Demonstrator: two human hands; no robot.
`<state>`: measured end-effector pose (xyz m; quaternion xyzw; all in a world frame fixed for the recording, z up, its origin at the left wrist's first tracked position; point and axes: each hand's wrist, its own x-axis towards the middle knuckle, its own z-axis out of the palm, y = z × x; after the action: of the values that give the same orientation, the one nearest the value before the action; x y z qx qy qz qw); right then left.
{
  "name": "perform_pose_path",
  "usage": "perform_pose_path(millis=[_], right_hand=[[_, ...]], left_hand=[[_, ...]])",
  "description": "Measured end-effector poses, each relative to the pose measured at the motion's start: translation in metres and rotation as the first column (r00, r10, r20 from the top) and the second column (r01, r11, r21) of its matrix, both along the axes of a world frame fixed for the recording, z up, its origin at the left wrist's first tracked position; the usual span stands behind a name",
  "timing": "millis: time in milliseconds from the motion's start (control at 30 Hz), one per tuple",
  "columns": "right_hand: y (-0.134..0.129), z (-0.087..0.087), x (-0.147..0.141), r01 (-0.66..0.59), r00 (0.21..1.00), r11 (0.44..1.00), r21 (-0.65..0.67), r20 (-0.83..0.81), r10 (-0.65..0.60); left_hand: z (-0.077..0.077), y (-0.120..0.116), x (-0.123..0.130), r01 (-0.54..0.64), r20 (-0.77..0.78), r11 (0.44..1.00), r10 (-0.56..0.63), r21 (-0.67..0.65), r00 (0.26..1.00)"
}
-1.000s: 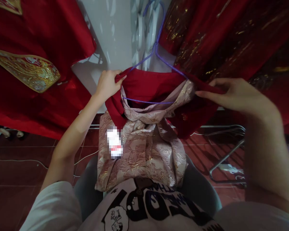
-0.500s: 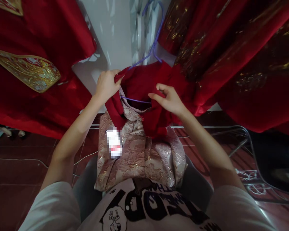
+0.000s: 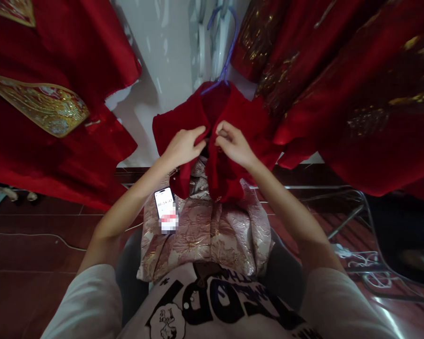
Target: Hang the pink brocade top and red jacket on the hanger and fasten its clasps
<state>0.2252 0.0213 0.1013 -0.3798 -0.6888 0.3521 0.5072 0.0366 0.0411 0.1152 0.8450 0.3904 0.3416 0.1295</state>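
Well, left hand (image 3: 184, 147) and right hand (image 3: 236, 147) pinch the red jacket (image 3: 183, 113) — front edges (image 3: 212, 172) barely apart.

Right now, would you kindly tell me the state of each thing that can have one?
Purple hanger: hook bare, arms mostly hidden.
Red jacket: on the hanger, front edges parted.
Left hand: pinching the jacket's left front edge.
Right hand: curled at its right front edge, grip unclear.
Smartphone: face up, screen lit.
Pink-gold brocade garment: creased, smartphone lying on it.
White cable: loose on the floor.
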Motion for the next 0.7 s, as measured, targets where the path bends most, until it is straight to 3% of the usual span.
perform_pose_path(millis=[167,300,400,567,700], right_hand=[[-0.001,-0.004,-0.006,-0.022,0.999,0.999,-0.028,-0.027,0.021],[-0.005,-0.011,-0.001,-0.043,0.995,0.998,-0.045,-0.090,0.039],[-0.008,-0.016,-0.004,-0.091,0.985,0.995,-0.047,-0.150,0.083],[-0.011,-0.028,-0.010,-0.040,0.984,0.999,-0.010,-0.177,0.038],[-0.013,-0.032,-0.010,0.016,0.984,1.000,-0.012,-0.180,-0.018]], left_hand=[[-0.006,-0.003,0.015,0.023,0.049,0.997,-0.020,-0.070,0.999],[-0.018,-0.003,0.011,0.099,0.285,0.979,-0.045,-0.176,0.958],[-0.024,-0.005,0.008,0.110,0.403,0.961,0.002,-0.255,0.915],[-0.028,-0.011,0.001,0.056,0.442,0.959,0.076,-0.278,0.894],[-0.026,-0.014,-0.004,0.012,0.394,0.976,0.076,-0.218,0.916]])
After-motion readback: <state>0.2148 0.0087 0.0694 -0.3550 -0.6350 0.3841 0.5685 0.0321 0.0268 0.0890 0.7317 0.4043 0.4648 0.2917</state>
